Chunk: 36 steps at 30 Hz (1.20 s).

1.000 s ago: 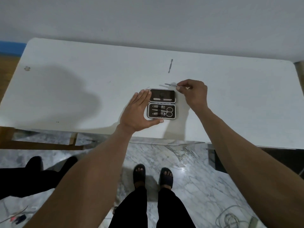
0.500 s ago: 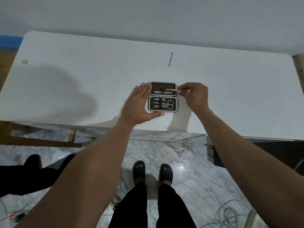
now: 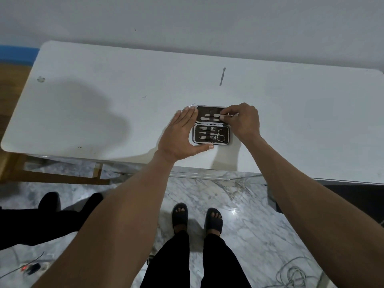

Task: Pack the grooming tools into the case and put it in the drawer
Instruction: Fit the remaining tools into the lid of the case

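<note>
A small dark grooming case (image 3: 211,125) lies flat and unfolded on the white table (image 3: 104,104). Its near half holds scissors (image 3: 220,135) and several metal tools under a strap. My left hand (image 3: 180,136) rests against the case's left side, thumb along its near edge, fingers apart. My right hand (image 3: 242,120) pinches a thin metal tool (image 3: 218,116) and holds it over the far half, beside a nail file. Another slim metal tool (image 3: 222,76) lies alone farther back on the table. A thin needle-like tool (image 3: 192,104) pokes out beyond my left fingertips.
The table's near edge runs just below the case, with marble floor and my sandalled feet (image 3: 197,219) beneath. Another person's dark legs (image 3: 52,217) are at the left. Cables (image 3: 295,275) lie on the floor at the lower right. No drawer is in view.
My right hand carried the thin tool from beyond the case's far right corner leftward onto the far half. My left hand stayed against the case.
</note>
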### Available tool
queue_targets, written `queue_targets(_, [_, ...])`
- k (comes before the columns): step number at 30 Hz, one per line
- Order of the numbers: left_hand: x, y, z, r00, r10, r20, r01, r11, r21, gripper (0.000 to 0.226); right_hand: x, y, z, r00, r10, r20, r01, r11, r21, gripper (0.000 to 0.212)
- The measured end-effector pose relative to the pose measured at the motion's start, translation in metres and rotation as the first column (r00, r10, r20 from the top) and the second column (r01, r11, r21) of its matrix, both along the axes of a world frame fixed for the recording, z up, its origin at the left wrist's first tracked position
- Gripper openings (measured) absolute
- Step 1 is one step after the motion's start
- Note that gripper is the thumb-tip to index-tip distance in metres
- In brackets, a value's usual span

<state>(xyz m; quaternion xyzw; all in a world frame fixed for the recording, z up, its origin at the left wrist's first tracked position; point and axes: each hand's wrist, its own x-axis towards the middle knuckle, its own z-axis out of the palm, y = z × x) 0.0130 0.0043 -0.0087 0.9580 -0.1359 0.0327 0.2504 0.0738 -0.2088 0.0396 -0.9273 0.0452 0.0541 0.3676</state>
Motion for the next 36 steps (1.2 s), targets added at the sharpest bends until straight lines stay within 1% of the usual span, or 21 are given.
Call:
queue_targets(4, [0.0,0.0,-0.001,1.0,0.0,0.007,0.0,1.0,0.005,0.123,0.0,-0.004,0.003,1.0,0.011,-0.016,-0.01,1.0,0.003,0.019])
queue_targets(7, [0.0,0.0,-0.001,1.0,0.0,0.014,0.0,1.0,0.007,0.122,0.001,-0.008,0.003,1.0,0.015,-0.018,-0.014,0.999,0.042,0.017])
queue_targets(14, [0.0,0.0,0.0,1.0,-0.002,0.002,0.001,1.0,0.012,0.123,0.002,-0.001,-0.002,1.0,-0.024,-0.003,0.024,0.998,0.065,0.014])
queue_targets(24, [0.0,-0.001,-0.001,1.0,-0.001,0.013,0.001,1.0,0.01,0.122,0.004,0.014,-0.005,0.999,-0.025,-0.027,0.026,0.999,0.026,0.015])
queue_targets(28, [0.0,0.0,-0.001,1.0,-0.002,0.024,0.002,1.0,0.008,0.121,0.003,0.015,-0.003,0.999,-0.001,-0.037,0.002,1.0,0.013,0.015])
queue_targets(33, [0.0,0.0,-0.001,1.0,-0.01,0.026,0.01,1.0,-0.002,0.121,0.008,0.018,0.009,1.0,-0.004,-0.016,0.004,1.0,0.008,0.014])
queue_targets(36, [0.0,0.0,-0.001,0.999,-0.002,0.033,0.002,1.0,-0.012,0.12,0.015,0.024,0.016,1.0,0.024,0.012,-0.023,1.0,-0.012,0.01])
